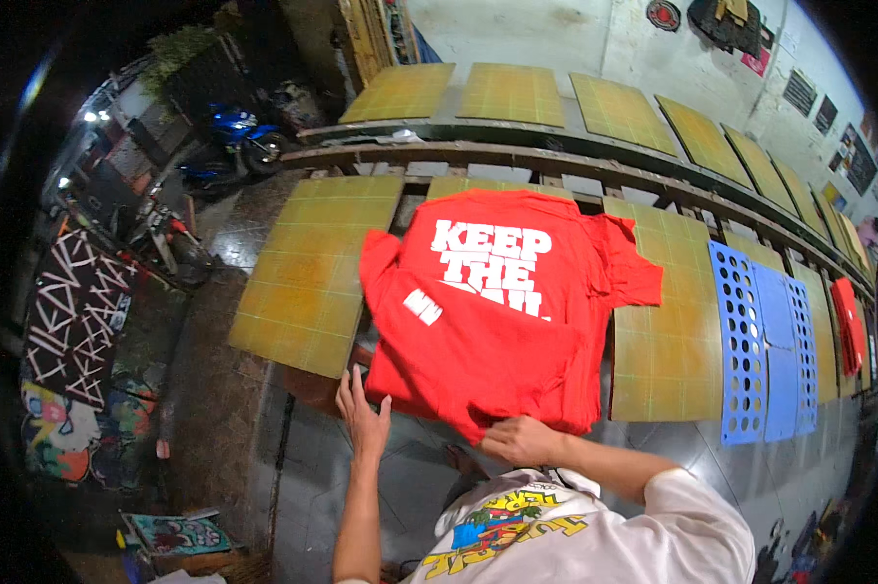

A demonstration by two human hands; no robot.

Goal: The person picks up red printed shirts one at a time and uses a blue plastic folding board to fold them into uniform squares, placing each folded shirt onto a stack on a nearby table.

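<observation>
A red T-shirt (483,336) with white block lettering lies over a yellow-green board in front of me, on what looks like a stack of red shirts. Its near part is folded diagonally across the printed lettering, and one sleeve sticks out at the right. My right hand (523,440) pinches the cloth at the near edge. My left hand (364,416) is beside the near left corner, fingers spread, with nothing in it. Further right, a blue plastic folding board (778,314) with rows of round holes rests over the boards.
More yellow-green boards (315,270) flank the shirt, and another row (508,95) stands along the wall. Folded red cloth (848,325) lies at the far right. A blue motorcycle (238,135) and a bicycle (165,237) are at the left. Tiled floor (300,504) shows below.
</observation>
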